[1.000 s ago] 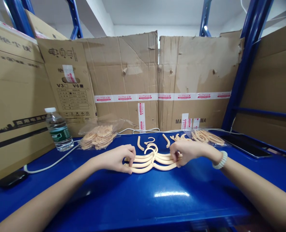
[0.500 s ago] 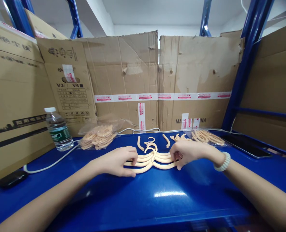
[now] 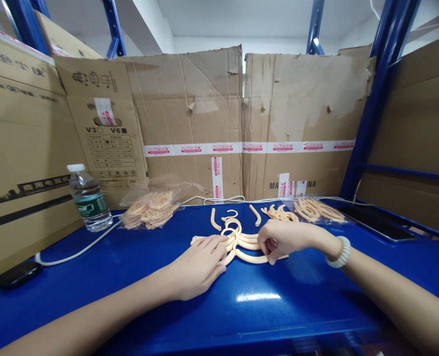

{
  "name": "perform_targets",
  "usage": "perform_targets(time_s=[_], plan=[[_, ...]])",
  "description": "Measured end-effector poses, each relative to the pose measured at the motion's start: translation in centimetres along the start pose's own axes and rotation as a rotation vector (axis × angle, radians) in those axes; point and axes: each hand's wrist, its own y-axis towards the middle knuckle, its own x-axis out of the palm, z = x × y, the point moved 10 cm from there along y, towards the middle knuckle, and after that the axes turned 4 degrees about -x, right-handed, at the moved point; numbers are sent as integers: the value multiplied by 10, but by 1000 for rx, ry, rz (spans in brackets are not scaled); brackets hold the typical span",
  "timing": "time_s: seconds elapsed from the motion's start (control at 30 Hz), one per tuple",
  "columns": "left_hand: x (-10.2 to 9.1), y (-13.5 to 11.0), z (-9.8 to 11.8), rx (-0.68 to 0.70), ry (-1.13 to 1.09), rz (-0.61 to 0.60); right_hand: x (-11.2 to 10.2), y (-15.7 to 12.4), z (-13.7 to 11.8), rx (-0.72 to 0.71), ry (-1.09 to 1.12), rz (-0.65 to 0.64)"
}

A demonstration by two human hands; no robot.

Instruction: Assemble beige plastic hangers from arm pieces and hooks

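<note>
- Since half a second ago, the left hand (image 3: pixel 199 264) has slid rightward and nearer the body, now lying flat, fingers stretched over the left ends of the stacked hangers (image 3: pixel 241 243); the right hand (image 3: pixel 280 238) has barely shifted
- Hangers are small, cream-coloured, smooth curved plastic strips with round hook loops on top; they lie flat on the glossy blue shelf (image 3: pixel 241 306), between the two hands
- Right hand curls its fingers and thumb closed around the right ends of the stack; a pale bead bracelet (image 3: pixel 338 252) circles that wrist
- Loose curved pieces (image 3: pixel 234 216) lie just behind; a clear bag of parts (image 3: pixel 150 207) and a water bottle (image 3: pixel 89 199) sit to the left; creased cardboard boxes (image 3: pixel 219 123) stand behind
</note>
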Motion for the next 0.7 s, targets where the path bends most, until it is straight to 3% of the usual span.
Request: perform_targets(time_s=[0.37, 0.57, 0.7], plan=[[3, 4, -28, -137, -20, 105, -9, -1, 21, 188, -199, 77], [0, 3, -39, -226, -37, 221, -15, 2, 2, 109, -270, 262], [11, 3, -51, -331, 10, 136, -4, 8, 0, 82, -290, 275]])
